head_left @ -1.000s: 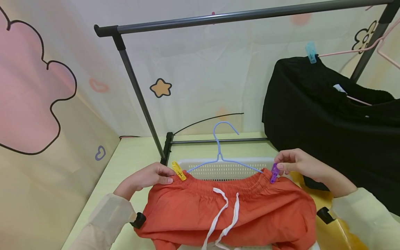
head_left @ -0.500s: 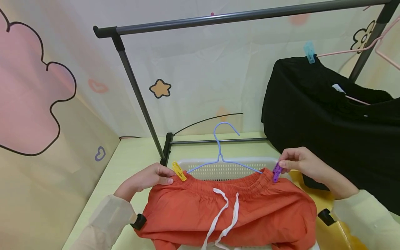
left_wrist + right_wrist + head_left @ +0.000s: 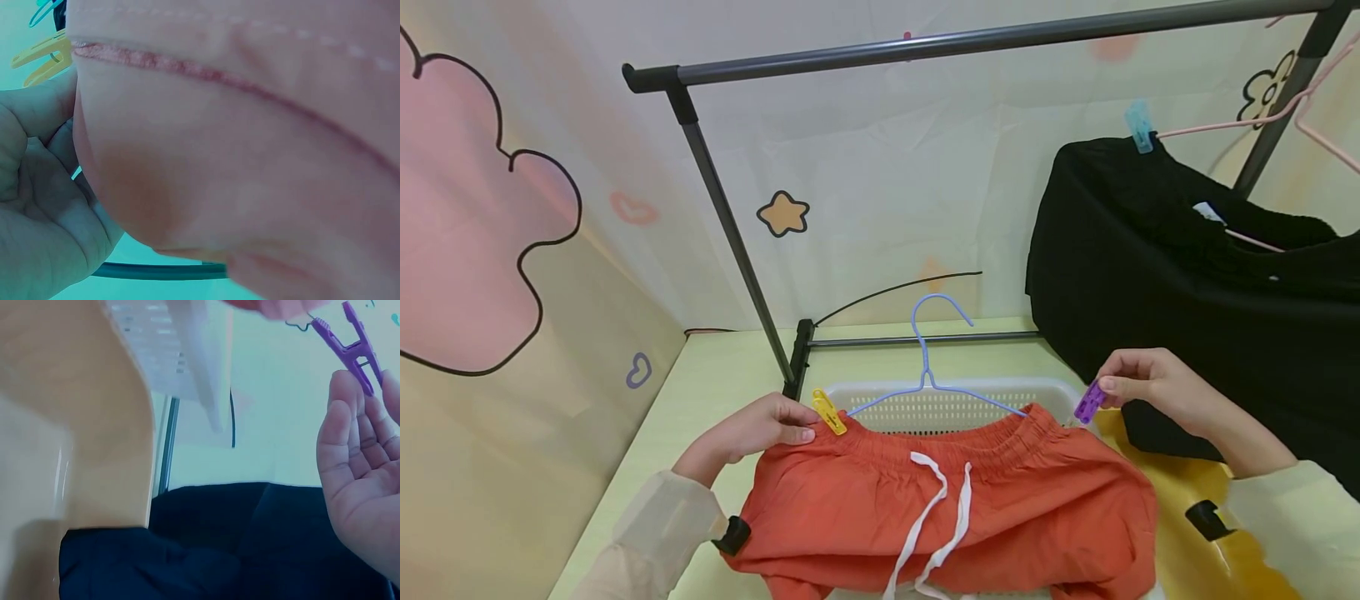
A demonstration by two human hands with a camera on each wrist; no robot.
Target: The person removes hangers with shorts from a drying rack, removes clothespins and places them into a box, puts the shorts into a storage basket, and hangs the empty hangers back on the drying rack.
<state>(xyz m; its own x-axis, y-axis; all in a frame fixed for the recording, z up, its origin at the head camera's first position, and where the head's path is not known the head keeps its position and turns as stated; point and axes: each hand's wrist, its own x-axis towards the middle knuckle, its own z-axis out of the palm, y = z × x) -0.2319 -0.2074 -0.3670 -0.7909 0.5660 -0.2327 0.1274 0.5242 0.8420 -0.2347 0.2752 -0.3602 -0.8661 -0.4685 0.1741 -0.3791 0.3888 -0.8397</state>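
Orange garment [image 3: 1022, 517] with crinkly waistband [image 3: 955, 447]

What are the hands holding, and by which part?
Left hand: orange garment, by the waistband near the yellow clip. Right hand: purple clip, by its handle end.

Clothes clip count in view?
3: a yellow clip on the orange garment, beside the left hand; a purple clip pinched in the right hand; a light-blue clip on the black garment. Others may be hidden behind the clothes.
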